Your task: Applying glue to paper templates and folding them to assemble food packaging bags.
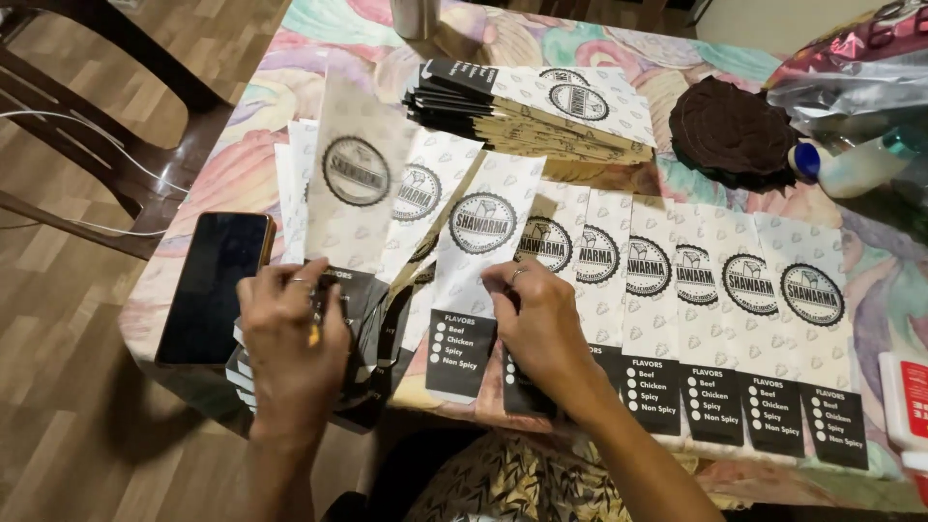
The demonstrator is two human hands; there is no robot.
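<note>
Your left hand (290, 333) pinches the dark lower end of a paper sleeve (353, 184) that stands tilted above it. Your right hand (541, 324) lies just beside, fingers curled and nipping the edge of another white sleeve (480, 242). More sleeves fan rightward in a row (735, 319) across the pastel tablecloth (242, 145). A dark phone (213, 285) sits left; wooden flooring (58, 416) lies beyond.

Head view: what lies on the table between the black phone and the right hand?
In the head view, the left hand gripping a white paper sleeve lies between the phone and the right hand, plus more overlapping sleeves.
</note>
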